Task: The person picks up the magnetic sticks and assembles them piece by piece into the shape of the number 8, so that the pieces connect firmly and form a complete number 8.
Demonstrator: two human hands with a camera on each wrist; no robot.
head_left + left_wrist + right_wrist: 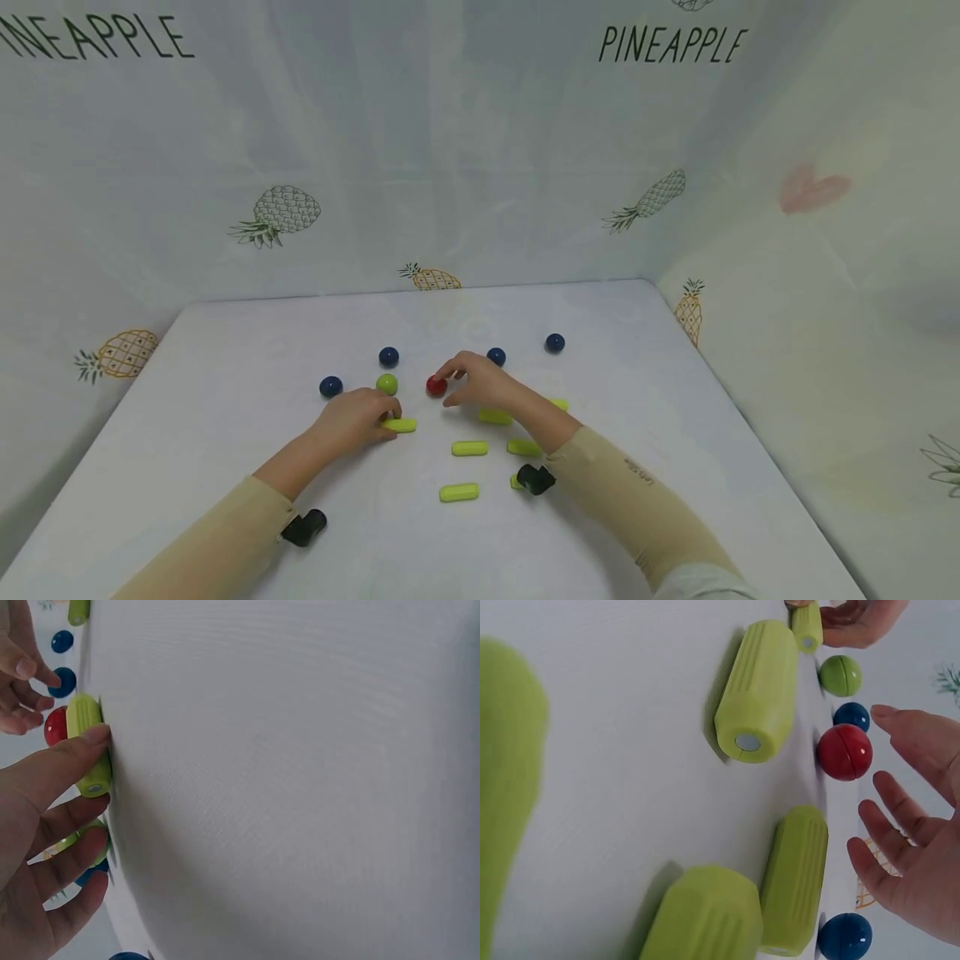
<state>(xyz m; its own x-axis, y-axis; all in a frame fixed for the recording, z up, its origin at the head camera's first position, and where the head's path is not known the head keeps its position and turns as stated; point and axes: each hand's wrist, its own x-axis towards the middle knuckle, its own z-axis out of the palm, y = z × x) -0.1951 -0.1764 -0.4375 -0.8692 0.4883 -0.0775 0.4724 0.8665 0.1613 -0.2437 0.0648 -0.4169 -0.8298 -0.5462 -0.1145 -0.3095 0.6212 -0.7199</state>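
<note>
My left hand pinches one end of a ribbed yellow-green stick between thumb and fingers, low over the white table. In the left wrist view the thumb lies across the stick, its round end disc showing. My right hand hovers by a shiny red ball, thumb and fingers spread and holding nothing. The right wrist view shows a small gap between those fingers and the red ball. Just beyond the left hand sits a green ball.
Several more yellow-green sticks lie right of centre, among them a stick and a nearer stick. Dark blue balls stand farther back, such as a left ball and a far-right ball. A pineapple-print cloth hangs behind the table.
</note>
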